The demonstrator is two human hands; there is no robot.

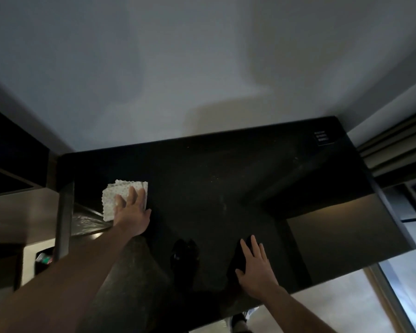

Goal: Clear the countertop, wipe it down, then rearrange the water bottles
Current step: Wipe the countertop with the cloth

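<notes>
A dark, glossy countertop fills the middle of the head view, set against a pale wall. A folded white textured cloth lies on its left part. My left hand presses flat on the cloth, fingers spread over its near right corner. Near the front edge of the countertop my right hand rests flat on the bare surface, fingers apart, holding nothing. No water bottles show in this view.
A small dark card with white print lies at the counter's back right corner. A dark cabinet stands at left, with a lower shelf beside the counter. Window frames run along the right. Pale floor lies below.
</notes>
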